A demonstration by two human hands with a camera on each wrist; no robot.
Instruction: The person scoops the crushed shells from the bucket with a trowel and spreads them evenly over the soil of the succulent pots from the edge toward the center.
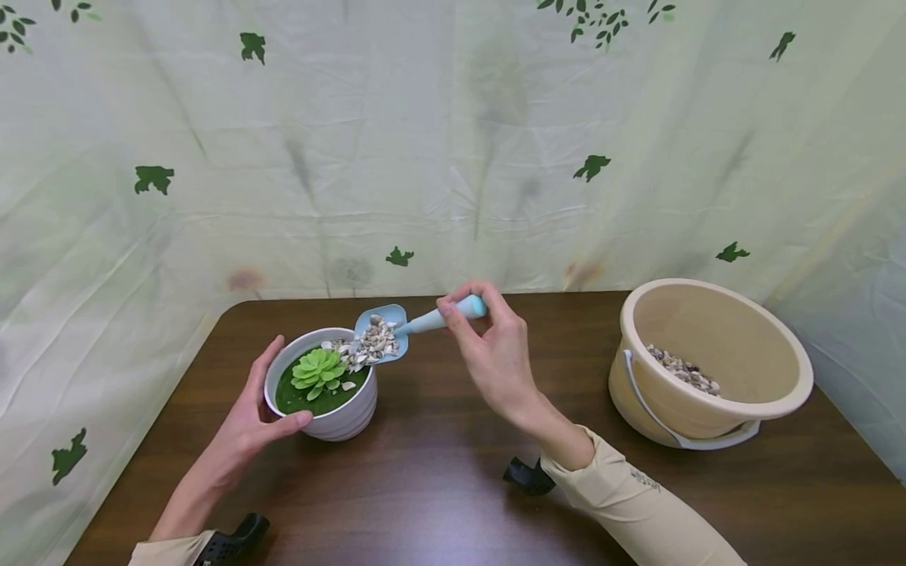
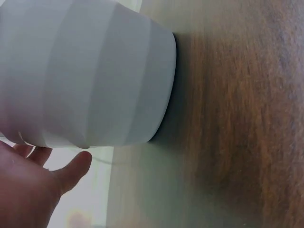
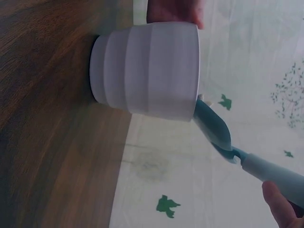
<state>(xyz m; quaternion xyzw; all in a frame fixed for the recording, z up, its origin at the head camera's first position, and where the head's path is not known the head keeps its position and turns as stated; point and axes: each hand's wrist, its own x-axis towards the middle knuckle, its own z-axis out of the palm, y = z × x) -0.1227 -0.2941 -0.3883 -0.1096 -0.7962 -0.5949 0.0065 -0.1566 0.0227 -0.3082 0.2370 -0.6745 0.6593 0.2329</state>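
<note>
A white ridged flower pot stands upright on the table, holding a green succulent on a green mossy surface. My left hand holds the pot from its left side, thumb at the front rim and fingers around the far side. With my right hand I grip the handle of a light blue hand shovel. Its blade, loaded with small pale pebbles, tilts down over the pot's right rim. Some pebbles lie inside the pot beside the succulent. In the right wrist view the blade tip meets the pot rim.
A cream bucket with more pebbles stands at the right, its grey carrying handle hanging down in front. The dark wooden table ends at a leaf-patterned curtain behind. Black wrist straps are on both arms.
</note>
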